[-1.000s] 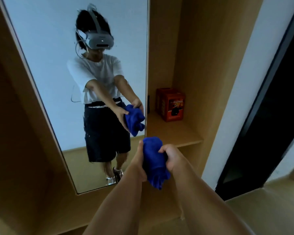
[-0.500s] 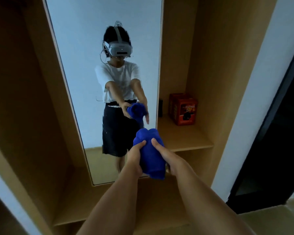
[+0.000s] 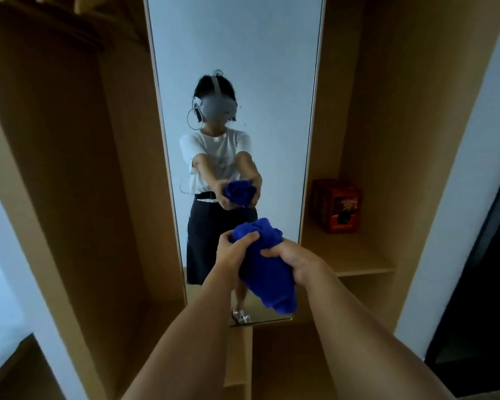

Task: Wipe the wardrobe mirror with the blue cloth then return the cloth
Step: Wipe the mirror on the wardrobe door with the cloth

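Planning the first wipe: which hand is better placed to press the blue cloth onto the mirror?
Probably the left hand: its fingers grip the bunched blue cloth near its top, nearest the tall wardrobe mirror.

Both bare forearms stretched forward from the bottom edge of the frame, converging near its centre. Left hand (image 3: pixel 231 251) at centre left, thumb on top, fingers (image 3: pixel 247 237) curled shut around the upper part of the blue cloth (image 3: pixel 264 267). Right hand (image 3: pixel 296 261) just right of centre and slightly lower, knuckles up, closed on the cloth's middle.
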`<control>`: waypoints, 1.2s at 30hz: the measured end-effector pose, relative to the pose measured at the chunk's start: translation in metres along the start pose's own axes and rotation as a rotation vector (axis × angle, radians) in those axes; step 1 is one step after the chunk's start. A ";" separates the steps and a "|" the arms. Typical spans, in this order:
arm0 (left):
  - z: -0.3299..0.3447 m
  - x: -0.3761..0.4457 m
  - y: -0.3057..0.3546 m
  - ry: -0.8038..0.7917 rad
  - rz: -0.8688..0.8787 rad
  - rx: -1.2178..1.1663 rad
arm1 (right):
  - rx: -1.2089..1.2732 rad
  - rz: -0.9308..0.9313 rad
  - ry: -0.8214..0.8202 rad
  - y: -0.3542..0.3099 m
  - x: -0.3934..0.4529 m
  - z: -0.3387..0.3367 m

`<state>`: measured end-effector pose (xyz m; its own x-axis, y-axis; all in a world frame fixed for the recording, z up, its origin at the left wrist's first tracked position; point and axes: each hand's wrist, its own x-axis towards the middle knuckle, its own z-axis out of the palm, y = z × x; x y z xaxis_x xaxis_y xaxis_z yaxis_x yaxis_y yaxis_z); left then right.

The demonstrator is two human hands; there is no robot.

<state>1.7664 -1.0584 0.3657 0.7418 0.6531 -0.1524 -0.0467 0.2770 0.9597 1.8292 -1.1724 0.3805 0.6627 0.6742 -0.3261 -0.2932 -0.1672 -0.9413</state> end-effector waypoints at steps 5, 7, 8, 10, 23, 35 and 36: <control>-0.021 0.010 0.029 0.043 0.053 -0.073 | -0.007 -0.011 -0.079 -0.014 0.008 0.028; -0.028 0.012 0.041 0.070 0.074 -0.097 | -0.039 0.024 -0.094 -0.020 0.009 0.039; -0.032 0.013 0.046 0.076 0.082 -0.094 | -0.044 0.023 -0.095 -0.022 0.010 0.045; -0.037 0.019 0.055 0.101 0.112 -0.099 | -0.024 -0.043 -0.073 -0.028 0.013 0.058; -0.035 0.032 0.130 0.354 0.605 0.209 | -0.322 -0.637 0.358 -0.119 0.019 0.103; -0.062 0.063 0.188 0.538 0.621 0.231 | -0.825 -0.972 0.852 -0.205 0.012 0.100; -0.065 0.067 0.192 0.518 0.635 0.217 | -0.865 -0.994 0.874 -0.214 0.009 0.101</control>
<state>1.7639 -0.9161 0.5242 0.2155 0.8939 0.3931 -0.1820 -0.3587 0.9155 1.8279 -1.0576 0.5877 0.6086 0.2053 0.7665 0.7458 -0.4778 -0.4642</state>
